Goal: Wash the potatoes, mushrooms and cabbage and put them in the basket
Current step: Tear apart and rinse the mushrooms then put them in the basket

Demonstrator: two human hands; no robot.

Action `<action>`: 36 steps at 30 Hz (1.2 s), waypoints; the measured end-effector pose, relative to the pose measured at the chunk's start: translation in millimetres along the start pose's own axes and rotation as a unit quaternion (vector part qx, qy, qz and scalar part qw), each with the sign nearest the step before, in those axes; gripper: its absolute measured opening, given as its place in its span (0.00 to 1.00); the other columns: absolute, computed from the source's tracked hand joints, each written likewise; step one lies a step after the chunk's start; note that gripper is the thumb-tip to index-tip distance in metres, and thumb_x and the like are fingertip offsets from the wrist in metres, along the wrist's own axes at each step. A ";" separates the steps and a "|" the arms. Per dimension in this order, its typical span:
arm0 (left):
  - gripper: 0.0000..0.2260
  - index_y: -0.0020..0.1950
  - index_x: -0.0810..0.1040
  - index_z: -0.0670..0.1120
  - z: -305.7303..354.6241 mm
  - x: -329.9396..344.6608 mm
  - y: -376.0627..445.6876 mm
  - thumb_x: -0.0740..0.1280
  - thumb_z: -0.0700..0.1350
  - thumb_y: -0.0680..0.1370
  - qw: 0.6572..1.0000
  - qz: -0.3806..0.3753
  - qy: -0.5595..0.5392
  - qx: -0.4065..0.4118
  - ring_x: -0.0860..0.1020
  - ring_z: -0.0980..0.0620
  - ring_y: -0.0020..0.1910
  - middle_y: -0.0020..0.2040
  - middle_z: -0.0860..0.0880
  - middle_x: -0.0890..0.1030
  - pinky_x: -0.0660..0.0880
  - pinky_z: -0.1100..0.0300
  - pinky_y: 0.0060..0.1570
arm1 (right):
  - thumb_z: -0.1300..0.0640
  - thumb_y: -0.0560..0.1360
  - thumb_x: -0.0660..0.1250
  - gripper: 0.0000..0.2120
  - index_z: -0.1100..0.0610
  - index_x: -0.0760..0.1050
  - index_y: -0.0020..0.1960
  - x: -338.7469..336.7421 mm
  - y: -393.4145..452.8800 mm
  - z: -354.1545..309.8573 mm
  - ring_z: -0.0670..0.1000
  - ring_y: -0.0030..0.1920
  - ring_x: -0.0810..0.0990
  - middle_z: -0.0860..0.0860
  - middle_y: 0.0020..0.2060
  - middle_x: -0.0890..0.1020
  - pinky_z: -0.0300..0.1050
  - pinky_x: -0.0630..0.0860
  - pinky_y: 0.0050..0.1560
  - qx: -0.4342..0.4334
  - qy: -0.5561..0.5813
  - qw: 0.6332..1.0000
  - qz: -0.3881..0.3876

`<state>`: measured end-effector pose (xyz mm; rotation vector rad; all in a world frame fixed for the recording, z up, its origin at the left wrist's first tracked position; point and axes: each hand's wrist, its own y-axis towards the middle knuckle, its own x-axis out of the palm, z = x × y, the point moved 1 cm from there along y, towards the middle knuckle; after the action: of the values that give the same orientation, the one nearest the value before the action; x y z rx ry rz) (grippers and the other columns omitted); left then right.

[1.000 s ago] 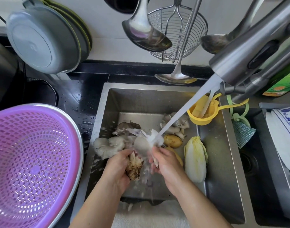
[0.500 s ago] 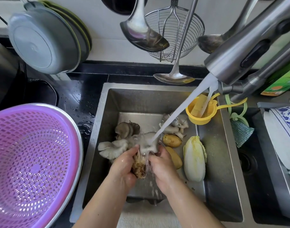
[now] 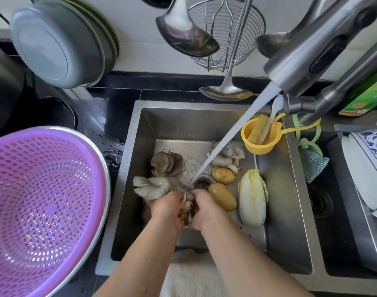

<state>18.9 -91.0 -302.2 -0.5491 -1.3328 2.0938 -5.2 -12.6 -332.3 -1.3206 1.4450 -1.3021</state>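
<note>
step: washing mushrooms, first of three; nothing in the basket [image 3: 44,200] yet
left grip: my left hand [image 3: 165,207] is curled round the stem end of the mushroom cluster [image 3: 153,187]
right grip: my right hand [image 3: 203,207] pinches the same stem from the other side
held thing: caps fan up-left from my hands, dirty root end [image 3: 185,213] points back at me, long axis roughly toward/away
water: stream [image 3: 232,138] lands just right of the caps, near the drain, not on them
other mushrooms: one clump [image 3: 165,163] behind, another [image 3: 227,155] back right
potatoes: two [image 3: 222,196] just right of my right hand
cabbage: cabbage [image 3: 252,197] right of those, lengthwise
next move hinge: basket sits on the counter to my left, outside the sink [image 3: 290,211], so left hand is nearer for the carry
</note>
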 end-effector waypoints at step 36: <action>0.22 0.65 0.81 0.42 14.0 3.4 13.3 0.75 0.38 0.71 0.990 -0.023 0.116 0.080 0.85 0.41 0.50 0.56 0.37 0.86 0.84 0.42 0.51 | 0.41 0.86 0.51 0.25 0.53 0.75 0.71 7.5 -37.1 -35.7 0.57 0.63 0.78 0.56 0.62 0.80 0.53 0.75 0.64 -0.359 -0.404 0.841 0.012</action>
<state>4.3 -102.4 -308.6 -0.6638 -1.0282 2.0077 -33.8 -11.3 -288.8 -1.9835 1.3091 -0.0320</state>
